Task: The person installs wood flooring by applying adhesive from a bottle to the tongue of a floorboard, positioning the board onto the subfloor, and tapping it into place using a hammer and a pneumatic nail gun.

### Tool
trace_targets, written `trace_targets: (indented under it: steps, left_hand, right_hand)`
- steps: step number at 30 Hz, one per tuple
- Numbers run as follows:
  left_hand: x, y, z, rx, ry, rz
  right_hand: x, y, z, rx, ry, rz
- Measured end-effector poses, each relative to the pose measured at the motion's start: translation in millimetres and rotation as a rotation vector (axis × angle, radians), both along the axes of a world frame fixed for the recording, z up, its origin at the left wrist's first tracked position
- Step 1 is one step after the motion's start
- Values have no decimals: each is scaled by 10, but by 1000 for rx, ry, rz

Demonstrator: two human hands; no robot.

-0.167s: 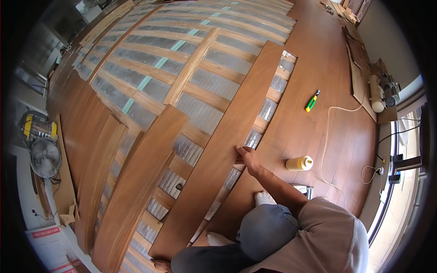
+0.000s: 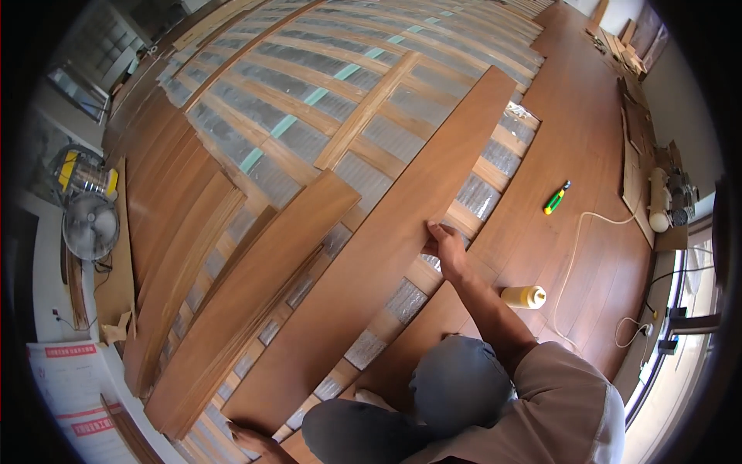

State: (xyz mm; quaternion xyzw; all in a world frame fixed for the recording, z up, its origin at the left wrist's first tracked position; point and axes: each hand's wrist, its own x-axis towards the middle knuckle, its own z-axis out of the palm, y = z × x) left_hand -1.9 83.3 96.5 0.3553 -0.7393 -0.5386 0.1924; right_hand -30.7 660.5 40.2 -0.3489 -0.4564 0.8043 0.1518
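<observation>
A long brown floorboard [image 2: 363, 259] lies slantwise across the middle, over pale wooden battens. My right hand [image 2: 447, 246] is closed on its right edge about halfway along, thumb on top and the other fingers mostly under the board. At the near end, my left hand [image 2: 256, 443] grips the board's corner, its fingers partly hidden beneath it. Between this board and the laid brown flooring [image 2: 502, 240] runs a gap that shows battens and silvery sheeting. A yellow glue bottle [image 2: 524, 297] rests on the laid flooring by my right forearm.
Stacked floorboards [image 2: 263, 290] lie to the left. A green-handled cutting tool [image 2: 556, 198] and a pale hose [image 2: 573, 263] are on the laid floor at right. Open battens [image 2: 371, 155] stretch ahead. At far left stand a fan [image 2: 91, 224] and a yellow-and-black vacuum [image 2: 86, 172].
The board has shifted left in my hands, and the gap beside the laid flooring is wider. My view has turned a little, so the surroundings sit farther right.
</observation>
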Motion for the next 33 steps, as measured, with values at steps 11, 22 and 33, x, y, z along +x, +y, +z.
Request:
trace_targets:
  steps: [11, 22, 33]
  left_hand:
    - [-572, 184, 2065, -128, 182, 35]
    - [93, 508, 1648, -186, -51, 13]
    - [-35, 1357, 1482, -126, -107, 11]
  right_hand:
    - [-474, -37, 1553, -41, 118, 61]
    - [151, 395, 1450, -43, -90, -49]
    - [-447, 817, 1036, -213, 65, -177]
